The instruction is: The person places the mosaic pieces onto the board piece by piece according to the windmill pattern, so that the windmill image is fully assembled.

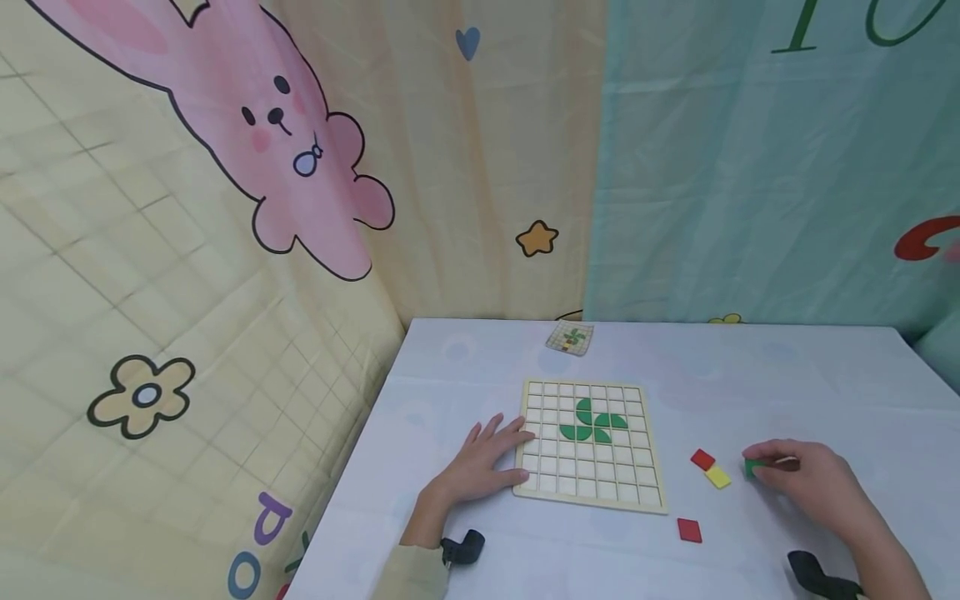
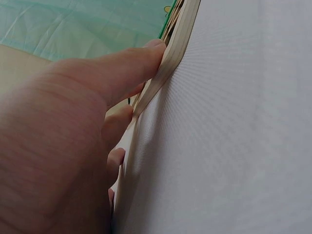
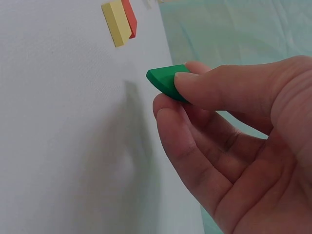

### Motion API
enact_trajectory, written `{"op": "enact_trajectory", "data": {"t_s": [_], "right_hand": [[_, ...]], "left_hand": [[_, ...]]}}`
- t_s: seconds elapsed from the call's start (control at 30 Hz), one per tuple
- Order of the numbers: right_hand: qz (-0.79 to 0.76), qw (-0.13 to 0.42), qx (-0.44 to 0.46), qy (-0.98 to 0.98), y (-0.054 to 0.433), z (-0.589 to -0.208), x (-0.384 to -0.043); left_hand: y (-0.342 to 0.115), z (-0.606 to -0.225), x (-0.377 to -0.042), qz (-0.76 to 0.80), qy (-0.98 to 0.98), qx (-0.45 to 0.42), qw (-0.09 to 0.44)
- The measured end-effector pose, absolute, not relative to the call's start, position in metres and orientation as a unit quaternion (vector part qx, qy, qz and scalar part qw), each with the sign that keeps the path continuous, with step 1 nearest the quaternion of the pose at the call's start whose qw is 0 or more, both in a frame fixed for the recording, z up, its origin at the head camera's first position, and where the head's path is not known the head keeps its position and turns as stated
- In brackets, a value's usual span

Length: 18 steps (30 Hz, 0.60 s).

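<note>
Take the gridded board [image 1: 618,475] as your clock dial: it lies flat on the white-covered table [image 1: 795,375]. Your left hand [image 1: 480,465] is at its 9 o'clock, fingers extended and spread, grasping nothing. The fingertips lie on the board's left rim, and in the left wrist view your thumb also touches the edge.

Your right hand [image 1: 813,479] is out at 3 o'clock, well apart from the board. You have a green quarter-circle tile [image 3: 163,78] pinched between thumb and fingers, with its curved edge and one pointed corner sticking out past the thumb. The right wrist view shows it clear of the table, and a soft shadow falls on the cloth nearby.

Between that hand and the board, also near 3 o'clock, a red tile [image 1: 702,459] and a yellow tile [image 1: 717,477] lie touching each other. A red square tile [image 1: 689,530] lies alone at 4 o'clock, just beside the board's near right corner.

Around the middle of the dial, green tiles [image 1: 576,432] with rounded edges form a pinwheel on the grid. Beyond the board at 12 o'clock you have a small pattern card [image 1: 570,338] printed with a green pinwheel. Farther off, at about 10:30, a pink rabbit [image 1: 292,142] decorates the fabric backdrop [image 1: 480,150].
</note>
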State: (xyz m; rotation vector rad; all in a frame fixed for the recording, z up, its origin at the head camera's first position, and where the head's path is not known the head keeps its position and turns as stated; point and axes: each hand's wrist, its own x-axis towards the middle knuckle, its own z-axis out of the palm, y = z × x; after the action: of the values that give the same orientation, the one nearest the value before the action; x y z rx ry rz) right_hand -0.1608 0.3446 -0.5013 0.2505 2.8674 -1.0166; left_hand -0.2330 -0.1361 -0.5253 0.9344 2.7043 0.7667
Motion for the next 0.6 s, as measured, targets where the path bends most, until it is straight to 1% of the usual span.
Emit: {"op": "enact_trajectory", "data": {"t_s": [0.6], "right_hand": [[-0.34, -0.008, 0.047, 0.939, 0.32, -0.494, -0.167]], "left_hand": [[-0.136, -0.528, -0.234, 0.254, 0.912, 0.311, 0.087]]}}
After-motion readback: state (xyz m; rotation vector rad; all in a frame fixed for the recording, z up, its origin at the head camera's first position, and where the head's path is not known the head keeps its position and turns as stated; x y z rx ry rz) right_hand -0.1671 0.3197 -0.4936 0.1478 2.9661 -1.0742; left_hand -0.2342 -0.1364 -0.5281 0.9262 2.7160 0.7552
